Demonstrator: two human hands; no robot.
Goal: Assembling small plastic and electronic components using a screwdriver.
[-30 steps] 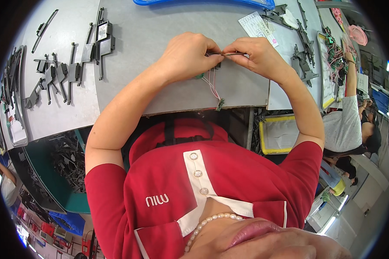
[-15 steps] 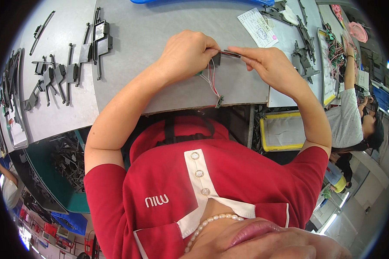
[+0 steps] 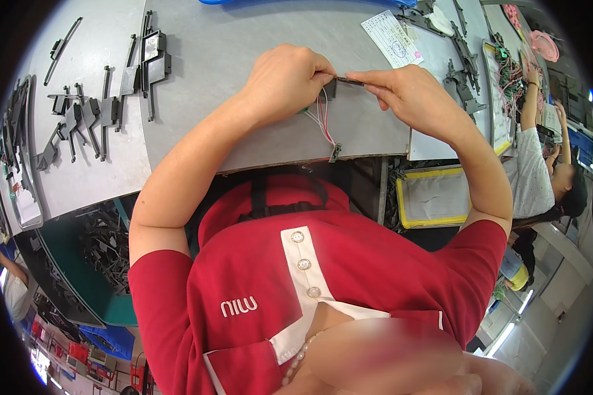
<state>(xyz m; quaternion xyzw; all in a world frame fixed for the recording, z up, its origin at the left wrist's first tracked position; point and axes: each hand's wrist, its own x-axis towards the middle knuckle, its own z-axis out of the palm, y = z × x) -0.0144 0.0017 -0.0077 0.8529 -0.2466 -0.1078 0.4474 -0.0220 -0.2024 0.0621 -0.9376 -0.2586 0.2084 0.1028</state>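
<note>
One dark part (image 3: 352,81): above counter (image 3: 207,85).
Left hand (image 3: 284,80): pinching its left end.
Right hand (image 3: 415,97): pinching right end.
Wires (image 3: 324,120): red and white, trailing to green board (image 3: 335,153).

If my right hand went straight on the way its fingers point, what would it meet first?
Beyond the slim dark part already at its fingertips, your right hand would probably meet your left hand first, though depth is hard to judge from this view.

Dark parts (image 3: 130,80) on grey table (image 3: 207,62)
</note>
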